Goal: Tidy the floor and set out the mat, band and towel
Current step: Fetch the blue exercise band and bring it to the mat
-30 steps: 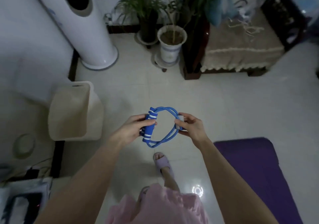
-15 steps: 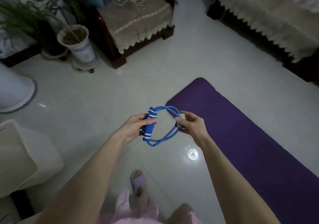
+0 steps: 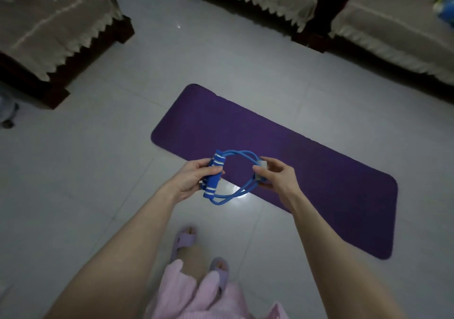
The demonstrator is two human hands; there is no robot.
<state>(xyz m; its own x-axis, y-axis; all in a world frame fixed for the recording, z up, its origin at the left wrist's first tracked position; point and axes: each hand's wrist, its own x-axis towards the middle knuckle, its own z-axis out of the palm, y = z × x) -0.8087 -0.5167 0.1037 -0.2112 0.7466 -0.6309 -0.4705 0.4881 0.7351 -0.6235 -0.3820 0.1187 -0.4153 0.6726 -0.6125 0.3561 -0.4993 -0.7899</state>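
The left hand (image 3: 194,181) is gripping the band (image 3: 231,178) by its handles and the right hand (image 3: 275,178) is pinching its clip above the mat (image 3: 307,171), so probably laying it down is coming next.

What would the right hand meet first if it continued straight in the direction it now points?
Probably the flat purple exercise mat on the tiled floor: the right hand, pinching the blue tubular resistance band, points forward over it. Its height above the mat is unclear.
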